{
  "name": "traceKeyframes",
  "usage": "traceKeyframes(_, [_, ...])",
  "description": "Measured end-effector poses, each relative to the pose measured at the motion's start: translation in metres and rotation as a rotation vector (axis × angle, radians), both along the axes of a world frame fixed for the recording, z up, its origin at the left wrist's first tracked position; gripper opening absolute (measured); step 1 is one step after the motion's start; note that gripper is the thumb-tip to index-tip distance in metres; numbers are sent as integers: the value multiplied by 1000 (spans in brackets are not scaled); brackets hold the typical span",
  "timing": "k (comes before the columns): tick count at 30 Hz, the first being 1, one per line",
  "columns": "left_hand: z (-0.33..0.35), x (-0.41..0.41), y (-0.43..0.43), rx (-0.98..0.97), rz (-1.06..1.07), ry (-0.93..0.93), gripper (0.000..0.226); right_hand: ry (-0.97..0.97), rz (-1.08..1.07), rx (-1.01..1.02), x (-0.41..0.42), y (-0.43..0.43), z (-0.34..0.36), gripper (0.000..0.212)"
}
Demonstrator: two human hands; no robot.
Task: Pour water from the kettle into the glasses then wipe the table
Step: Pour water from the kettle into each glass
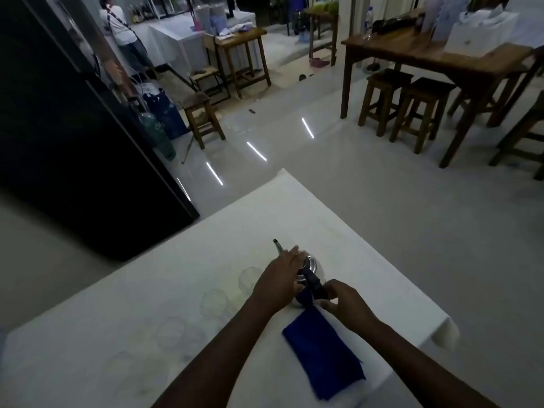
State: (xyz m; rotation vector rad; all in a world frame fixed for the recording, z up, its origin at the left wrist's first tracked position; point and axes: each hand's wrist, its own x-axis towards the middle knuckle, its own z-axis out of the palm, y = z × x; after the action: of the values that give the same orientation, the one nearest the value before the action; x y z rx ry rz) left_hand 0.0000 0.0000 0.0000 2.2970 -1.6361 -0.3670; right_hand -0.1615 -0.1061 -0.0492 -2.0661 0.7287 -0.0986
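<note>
A metal kettle [311, 262] with a thin spout and a black handle stands on the white-clothed table [206, 237]. My left hand [281, 279] lies over its lid and body with fingers stretched forward. My right hand [343, 298] pinches the near end of the black handle. A folded blue cloth [323, 348] lies on the table under my right wrist, one corner reaching up to the kettle. Several clear glasses stand in a diagonal row to the left: one [249, 278] beside the kettle, another [213, 303] nearer, a third [170, 332] further left.
The table's far corner points into a glossy tiled floor. A large black cabinet [73, 142] stands at left. Wooden stools [203, 119] and a wooden table [441, 54] with stools stand beyond. A person [123, 33] stands far back left.
</note>
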Motion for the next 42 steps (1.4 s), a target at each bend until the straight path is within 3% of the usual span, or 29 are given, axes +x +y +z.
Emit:
traceKeyframes(9, [-8,6,-11,38,-21,-29,73,4,56,315,16,-7,-1,6])
traceKeyframes(16, [-14,2,-13,4,39,23,67,-105,-98,333,22,-4,-2,18])
traceKeyframes(24, [-4,-6,-20,-36,87,73,61,-179,-170,335,20,-11,1,16])
traceKeyframes(42, [81,-40,48,-250,13,25,63,-233,-68,208,-26,28,96,11])
